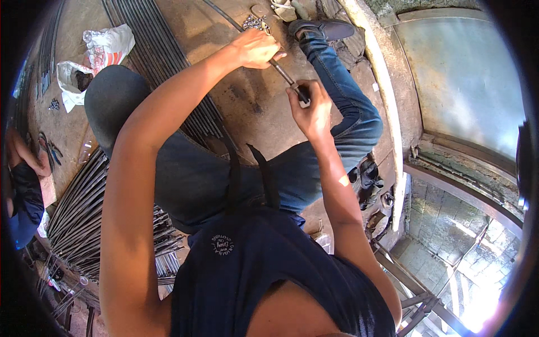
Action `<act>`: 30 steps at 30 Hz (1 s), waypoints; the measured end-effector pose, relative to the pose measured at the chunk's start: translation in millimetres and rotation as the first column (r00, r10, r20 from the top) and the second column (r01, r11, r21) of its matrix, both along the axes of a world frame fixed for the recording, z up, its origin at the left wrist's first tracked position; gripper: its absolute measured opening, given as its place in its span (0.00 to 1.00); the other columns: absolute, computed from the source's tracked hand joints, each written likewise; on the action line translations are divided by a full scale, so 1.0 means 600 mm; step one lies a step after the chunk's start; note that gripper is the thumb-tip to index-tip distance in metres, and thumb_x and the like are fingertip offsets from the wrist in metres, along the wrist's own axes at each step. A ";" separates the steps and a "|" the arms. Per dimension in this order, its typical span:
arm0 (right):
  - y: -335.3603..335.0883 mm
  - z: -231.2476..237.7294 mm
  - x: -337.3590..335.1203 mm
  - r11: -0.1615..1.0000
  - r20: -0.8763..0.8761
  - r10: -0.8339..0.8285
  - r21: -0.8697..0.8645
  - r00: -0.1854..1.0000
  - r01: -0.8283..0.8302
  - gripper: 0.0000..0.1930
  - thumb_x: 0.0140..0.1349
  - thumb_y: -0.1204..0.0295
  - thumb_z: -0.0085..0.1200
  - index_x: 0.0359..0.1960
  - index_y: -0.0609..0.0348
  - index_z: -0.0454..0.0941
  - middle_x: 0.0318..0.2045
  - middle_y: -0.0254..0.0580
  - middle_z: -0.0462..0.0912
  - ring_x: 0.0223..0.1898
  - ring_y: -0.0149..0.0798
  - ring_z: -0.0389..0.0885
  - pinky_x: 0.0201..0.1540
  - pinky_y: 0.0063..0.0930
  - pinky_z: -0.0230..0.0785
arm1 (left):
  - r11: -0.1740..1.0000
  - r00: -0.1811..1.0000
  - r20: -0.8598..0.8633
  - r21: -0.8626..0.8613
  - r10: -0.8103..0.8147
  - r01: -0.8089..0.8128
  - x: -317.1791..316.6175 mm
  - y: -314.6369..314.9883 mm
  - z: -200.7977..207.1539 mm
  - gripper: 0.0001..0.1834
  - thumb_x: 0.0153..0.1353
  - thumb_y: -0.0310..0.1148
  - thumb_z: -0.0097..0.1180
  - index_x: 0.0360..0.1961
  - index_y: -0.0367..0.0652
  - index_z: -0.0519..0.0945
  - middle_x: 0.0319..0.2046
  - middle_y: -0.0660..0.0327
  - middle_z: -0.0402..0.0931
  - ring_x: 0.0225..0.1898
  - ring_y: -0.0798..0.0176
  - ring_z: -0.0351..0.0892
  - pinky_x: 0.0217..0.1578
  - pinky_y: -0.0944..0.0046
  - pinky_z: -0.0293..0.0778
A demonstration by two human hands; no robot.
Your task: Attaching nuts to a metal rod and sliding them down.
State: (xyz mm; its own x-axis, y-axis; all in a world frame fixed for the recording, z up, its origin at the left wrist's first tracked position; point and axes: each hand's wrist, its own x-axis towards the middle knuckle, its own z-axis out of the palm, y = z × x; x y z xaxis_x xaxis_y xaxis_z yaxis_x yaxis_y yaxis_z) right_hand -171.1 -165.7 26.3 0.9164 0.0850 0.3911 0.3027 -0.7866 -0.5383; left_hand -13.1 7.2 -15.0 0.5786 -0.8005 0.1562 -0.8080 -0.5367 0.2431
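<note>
A long thin metal rod (224,15) runs slantwise from the top edge down toward my right hand. My left hand (259,48) is closed around it partway along. At the rod's near end, my right hand (313,108) grips a short dark cylindrical piece (304,93) between thumb and fingers. Whether the rod sits inside that piece or only meets it cannot be made out. Just beyond my left hand, a small pile of shiny metal nuts (254,22) lies on the floor, partly hidden by the hand.
Bundles of dark rods lie beside my left leg (151,45) and further back at the left (78,208). A white plastic sack (109,45) and pliers (54,153) are on the floor. Another person (25,185) sits at the left edge. A pale pole (387,106) runs along the right.
</note>
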 end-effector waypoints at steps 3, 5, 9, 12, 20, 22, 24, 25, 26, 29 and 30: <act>-0.009 0.005 0.012 0.811 -0.684 0.026 0.441 0.729 0.385 0.15 0.57 0.70 0.65 0.41 0.65 0.76 0.31 0.51 0.80 0.31 0.47 0.82 0.35 0.36 0.75 | 1.000 1.000 -0.002 0.029 -0.008 0.008 -0.001 0.003 0.000 0.22 0.68 0.47 0.48 0.29 0.37 0.79 0.20 0.47 0.77 0.27 0.43 0.81 0.31 0.47 0.76; 0.002 -0.001 -0.004 0.964 -0.290 -0.122 0.193 0.949 0.183 0.15 0.58 0.69 0.64 0.41 0.66 0.77 0.31 0.51 0.81 0.32 0.44 0.83 0.35 0.35 0.74 | 0.999 1.000 0.007 0.032 0.007 -0.007 -0.002 -0.001 0.000 0.23 0.68 0.47 0.48 0.29 0.37 0.79 0.20 0.47 0.77 0.27 0.43 0.81 0.30 0.47 0.76; -0.006 -0.009 -0.001 0.962 -0.517 -0.108 0.162 0.849 0.221 0.23 0.56 0.66 0.67 0.47 0.67 0.75 0.34 0.49 0.81 0.33 0.41 0.81 0.37 0.32 0.74 | 0.998 1.000 -0.013 0.056 -0.006 0.007 0.000 0.001 -0.002 0.23 0.68 0.47 0.48 0.29 0.37 0.79 0.20 0.47 0.77 0.27 0.43 0.81 0.30 0.47 0.77; 0.028 0.021 -0.004 0.979 -0.102 -0.160 0.111 0.982 0.171 0.17 0.55 0.66 0.68 0.38 0.65 0.78 0.29 0.47 0.83 0.27 0.39 0.82 0.33 0.31 0.74 | 1.000 1.000 0.023 -0.010 -0.012 0.012 -0.002 0.003 -0.001 0.23 0.68 0.47 0.48 0.29 0.37 0.79 0.19 0.48 0.77 0.26 0.43 0.81 0.30 0.47 0.76; 0.024 -0.005 -0.005 0.996 0.097 -0.050 0.078 0.994 0.043 0.12 0.60 0.67 0.62 0.34 0.66 0.77 0.22 0.45 0.80 0.21 0.39 0.79 0.28 0.32 0.72 | 1.000 1.000 0.008 0.029 0.006 -0.007 0.002 -0.002 0.000 0.23 0.68 0.47 0.48 0.29 0.37 0.79 0.20 0.48 0.77 0.26 0.43 0.81 0.30 0.47 0.76; 0.004 -0.020 -0.003 0.976 -0.265 -0.114 0.151 0.957 0.158 0.13 0.58 0.70 0.64 0.38 0.65 0.76 0.25 0.45 0.79 0.23 0.40 0.79 0.29 0.32 0.73 | 1.000 1.000 0.009 0.022 -0.003 0.003 -0.001 0.002 -0.002 0.22 0.68 0.47 0.48 0.29 0.37 0.79 0.20 0.48 0.76 0.26 0.43 0.81 0.29 0.47 0.76; -0.002 -0.016 0.006 0.808 -0.686 0.008 0.432 0.727 0.399 0.15 0.55 0.74 0.64 0.42 0.63 0.75 0.28 0.48 0.77 0.25 0.44 0.79 0.32 0.34 0.74 | 1.000 1.000 0.009 0.013 -0.011 0.011 -0.002 0.004 -0.003 0.22 0.68 0.47 0.48 0.29 0.37 0.79 0.19 0.48 0.76 0.26 0.43 0.81 0.29 0.47 0.76; 0.004 -0.016 0.006 0.809 -0.686 0.008 0.431 0.727 0.399 0.15 0.55 0.74 0.64 0.42 0.63 0.75 0.28 0.48 0.77 0.25 0.44 0.79 0.32 0.34 0.74 | 1.000 1.000 0.004 0.016 -0.008 0.008 -0.002 0.004 -0.004 0.22 0.68 0.47 0.48 0.29 0.37 0.78 0.19 0.48 0.76 0.26 0.43 0.81 0.29 0.47 0.76; 0.022 0.000 0.004 0.940 -0.290 -0.083 0.293 0.953 0.171 0.11 0.60 0.70 0.60 0.39 0.65 0.75 0.24 0.47 0.77 0.21 0.43 0.77 0.28 0.33 0.73 | 1.000 1.000 -0.001 0.022 -0.005 0.005 -0.002 0.002 -0.002 0.22 0.68 0.47 0.49 0.28 0.37 0.78 0.19 0.48 0.77 0.26 0.43 0.81 0.29 0.47 0.76; 0.008 -0.003 0.005 1.000 0.127 -0.020 0.025 0.992 0.017 0.17 0.69 0.62 0.52 0.35 0.68 0.75 0.22 0.44 0.78 0.17 0.37 0.76 0.23 0.32 0.70 | 1.000 1.000 -0.002 0.031 -0.001 0.001 0.000 -0.001 0.002 0.22 0.68 0.47 0.48 0.28 0.37 0.78 0.20 0.48 0.77 0.26 0.44 0.81 0.29 0.47 0.76; -0.006 -0.001 0.008 0.848 -0.375 -0.002 0.490 0.927 0.201 0.16 0.67 0.62 0.55 0.36 0.68 0.75 0.25 0.43 0.78 0.20 0.36 0.77 0.24 0.31 0.71 | 1.000 1.000 -0.004 0.029 -0.002 0.002 -0.001 -0.001 0.002 0.22 0.68 0.47 0.48 0.28 0.37 0.78 0.20 0.48 0.77 0.26 0.44 0.81 0.29 0.47 0.76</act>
